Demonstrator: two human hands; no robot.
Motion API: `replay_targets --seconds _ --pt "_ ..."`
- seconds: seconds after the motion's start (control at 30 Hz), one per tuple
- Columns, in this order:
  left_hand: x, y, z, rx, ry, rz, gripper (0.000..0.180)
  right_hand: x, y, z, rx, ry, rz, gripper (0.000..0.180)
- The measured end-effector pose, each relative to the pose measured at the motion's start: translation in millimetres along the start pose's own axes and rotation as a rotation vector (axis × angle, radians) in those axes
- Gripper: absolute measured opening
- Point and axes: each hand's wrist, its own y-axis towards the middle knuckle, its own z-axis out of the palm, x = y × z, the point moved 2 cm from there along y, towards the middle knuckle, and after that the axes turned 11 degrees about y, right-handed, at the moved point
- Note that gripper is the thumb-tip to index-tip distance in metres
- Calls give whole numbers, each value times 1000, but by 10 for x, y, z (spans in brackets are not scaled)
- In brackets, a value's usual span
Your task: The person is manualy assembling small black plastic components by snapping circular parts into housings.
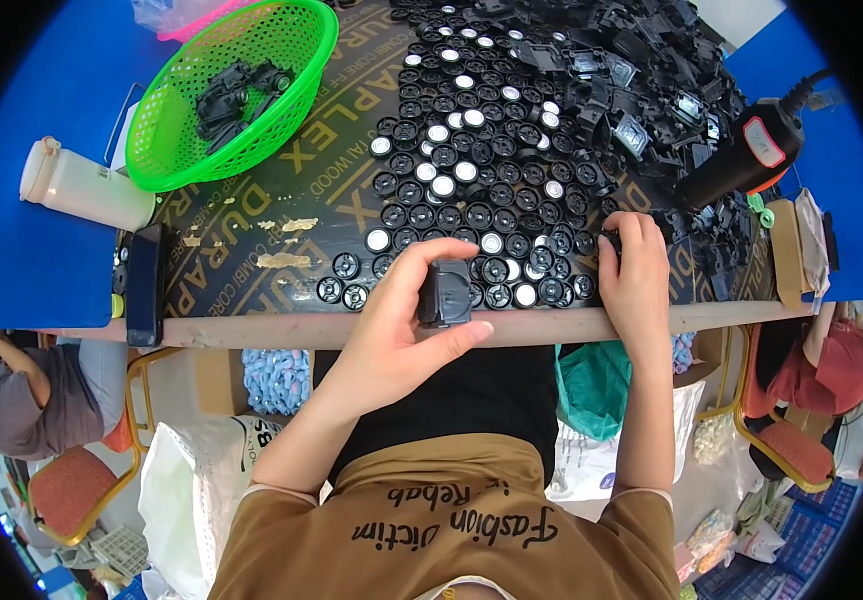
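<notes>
Near the table's front edge, my left hand (382, 335) is closed round a boxy black plastic part (448, 292), its thumb below and fingers above. To the right, my right hand (640, 285) rests at the edge of the spread of wheels, thumb and fingers bent together. A small black plastic part (611, 238) shows at those fingertips, mostly hidden, so its exact kind is unclear. Between and beyond my hands lie many round black wheels (478, 215), some with white or silvery centres such as the white disc (443, 186).
A heap of black plastic parts (642, 80) fills the back right, with a black corded tool (742, 155) beside it. At left stand a green basket (142, 160) holding black parts, a white bottle (87, 187) and a dark phone (145, 285). Other people sit on both sides.
</notes>
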Motion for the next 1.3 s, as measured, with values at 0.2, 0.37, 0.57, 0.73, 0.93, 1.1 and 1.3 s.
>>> replay_targets --seconds 0.2,0.37,0.57,0.73,0.93,1.1,1.3 --pt "56 -27 -10 27 -48 -1 56 -243 -58 -37 -180 760 332 29" --pt "-26 39 -60 -88 46 171 66 -182 -26 -100 -67 2296 599 34" --pt "-153 29 -134 -203 323 252 60 332 -2 -7 182 1847 392 29" --pt "-250 44 -187 -189 501 387 62 790 1 55 330 1491 -37 22" --pt "-286 7 -159 -214 590 447 57 867 63 59 496 1416 -22 27" --pt "-354 -19 -149 -236 665 564 50 860 55 133 646 1476 195 50" --pt "-396 -24 -168 -153 813 644 44 903 75 105 898 1520 458 40"
